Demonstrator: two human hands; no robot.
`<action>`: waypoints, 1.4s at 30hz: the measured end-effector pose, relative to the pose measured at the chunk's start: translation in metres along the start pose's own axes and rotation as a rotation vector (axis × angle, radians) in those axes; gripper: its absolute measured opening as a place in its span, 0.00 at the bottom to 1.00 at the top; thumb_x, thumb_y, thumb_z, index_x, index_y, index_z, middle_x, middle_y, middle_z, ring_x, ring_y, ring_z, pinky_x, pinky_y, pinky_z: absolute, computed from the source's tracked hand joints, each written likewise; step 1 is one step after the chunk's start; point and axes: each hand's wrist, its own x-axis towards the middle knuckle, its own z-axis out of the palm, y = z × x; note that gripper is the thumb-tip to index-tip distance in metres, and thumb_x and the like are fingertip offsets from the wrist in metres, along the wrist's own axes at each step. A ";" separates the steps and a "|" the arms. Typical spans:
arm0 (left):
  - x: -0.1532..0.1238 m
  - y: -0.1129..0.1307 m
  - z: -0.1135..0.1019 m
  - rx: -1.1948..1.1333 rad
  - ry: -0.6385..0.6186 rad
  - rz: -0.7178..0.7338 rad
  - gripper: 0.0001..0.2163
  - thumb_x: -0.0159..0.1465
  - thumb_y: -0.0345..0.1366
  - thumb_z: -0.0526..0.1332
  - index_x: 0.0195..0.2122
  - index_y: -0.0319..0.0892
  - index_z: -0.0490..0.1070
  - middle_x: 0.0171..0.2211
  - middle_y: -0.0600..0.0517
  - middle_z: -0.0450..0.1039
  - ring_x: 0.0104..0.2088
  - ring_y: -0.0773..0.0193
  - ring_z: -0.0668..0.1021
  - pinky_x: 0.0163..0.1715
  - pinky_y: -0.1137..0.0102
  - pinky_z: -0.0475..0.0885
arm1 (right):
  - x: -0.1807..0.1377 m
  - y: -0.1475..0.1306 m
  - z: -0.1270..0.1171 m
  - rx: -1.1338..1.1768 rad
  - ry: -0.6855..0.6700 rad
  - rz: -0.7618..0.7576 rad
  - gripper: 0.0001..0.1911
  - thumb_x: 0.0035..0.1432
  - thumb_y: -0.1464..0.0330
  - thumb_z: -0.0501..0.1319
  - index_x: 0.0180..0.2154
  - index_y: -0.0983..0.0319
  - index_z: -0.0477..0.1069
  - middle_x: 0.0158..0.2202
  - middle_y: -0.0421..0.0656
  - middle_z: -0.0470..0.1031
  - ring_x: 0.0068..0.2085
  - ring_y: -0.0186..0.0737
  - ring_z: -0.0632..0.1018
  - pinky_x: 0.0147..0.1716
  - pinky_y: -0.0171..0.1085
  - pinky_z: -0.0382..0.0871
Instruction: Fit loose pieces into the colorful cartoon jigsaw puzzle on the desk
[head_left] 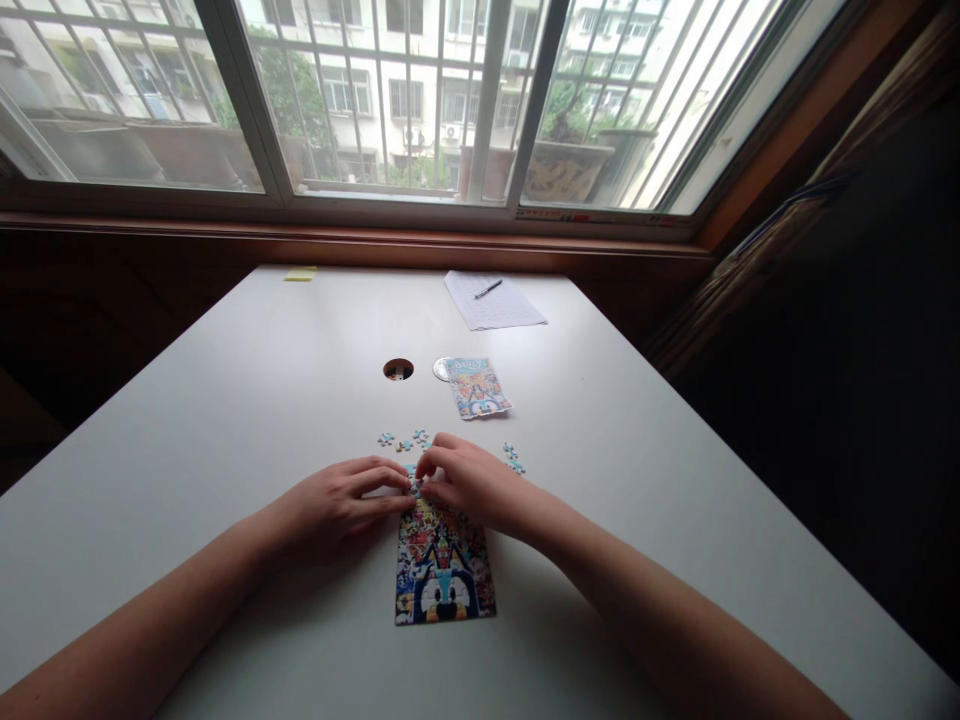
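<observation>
A partly joined jigsaw puzzle (445, 575) lies on the white table, showing a blue cartoon dog's face at its near end and crowded colourful figures above. My right hand (469, 483) bends over its far edge, thumb and index finger pinched around a small light-blue puzzle piece (416, 486), partly hidden by the fingers. From the left, my left hand (360, 495) reaches to the same corner; its fingers are stretched out and slightly apart, tips touching the puzzle's upper left edge. Several loose puzzle pieces (405, 446) lie just beyond the hands, and more loose pieces (511, 456) sit right of my right wrist.
A reference picture card (478, 388) overlaps a round silvery disc (441, 370) beside a cable hole (398, 370). Farther back are paper sheets (499, 308) with a pen (488, 289) on top, and yellow sticky notes (301, 274). A barred window stands behind the table (225, 400).
</observation>
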 end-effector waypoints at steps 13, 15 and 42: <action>-0.001 -0.001 0.001 -0.007 0.017 0.002 0.21 0.69 0.27 0.57 0.62 0.46 0.67 0.53 0.43 0.74 0.57 0.55 0.74 0.57 0.59 0.76 | -0.001 0.000 0.000 0.026 0.016 -0.066 0.07 0.58 0.75 0.65 0.39 0.60 0.74 0.41 0.42 0.73 0.40 0.37 0.74 0.43 0.37 0.67; 0.000 -0.002 0.001 -0.006 0.008 0.006 0.21 0.68 0.27 0.57 0.63 0.46 0.66 0.53 0.43 0.74 0.58 0.55 0.74 0.57 0.59 0.75 | -0.001 0.000 -0.002 0.037 0.014 -0.090 0.06 0.58 0.76 0.65 0.38 0.60 0.73 0.38 0.41 0.74 0.39 0.36 0.74 0.42 0.36 0.66; -0.002 -0.002 0.002 -0.036 0.011 -0.007 0.20 0.69 0.27 0.56 0.61 0.45 0.66 0.54 0.43 0.73 0.58 0.56 0.73 0.56 0.58 0.75 | 0.001 0.027 -0.021 -0.143 0.197 0.036 0.05 0.63 0.70 0.64 0.39 0.58 0.79 0.40 0.44 0.79 0.43 0.43 0.76 0.43 0.41 0.68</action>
